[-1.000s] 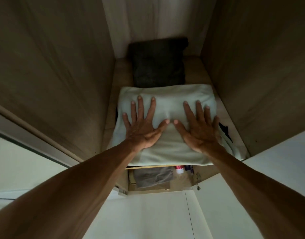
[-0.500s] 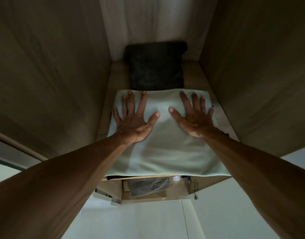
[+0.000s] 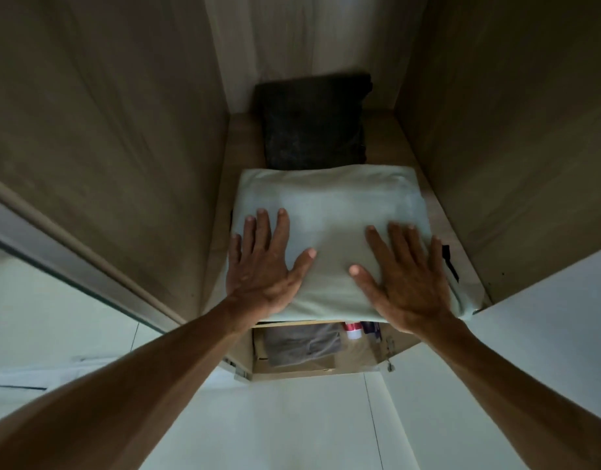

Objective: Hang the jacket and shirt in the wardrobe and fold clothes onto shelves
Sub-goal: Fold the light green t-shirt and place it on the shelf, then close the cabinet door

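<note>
Two hands: both lie palm-down on the folded pale-green garment (image 3: 329,225), the left hand (image 3: 263,262) on its left half, the right hand (image 3: 406,283) on its right half.
Grip: neither hand grasps anything; fingers are spread wide and flat, pressing on the cloth, not closed around it.
Where the garment is: on the wardrobe shelf (image 3: 428,171), at the front, its near edge hanging a little over the shelf's front lip.
Key relation: the garment lies straight ahead of and under both palms; behind it, touching or just overlapped by its far edge, sits a folded dark garment (image 3: 312,120) against the back wall.
Long axis: the pale fold looks roughly square, slightly wider across the shelf than deep.
Nearer hand: both are about equally placed; the right sits closer to the front edge.
Room to push: little, by my judgement, since the dark fold fills the space behind.
Materials: soft, smooth, matte knit; thick rounded fold at the far edge; shelf and side walls of wood-grain board.
Below: a lower shelf holds a grey folded cloth (image 3: 302,344) and small items too blurred to name.
</note>
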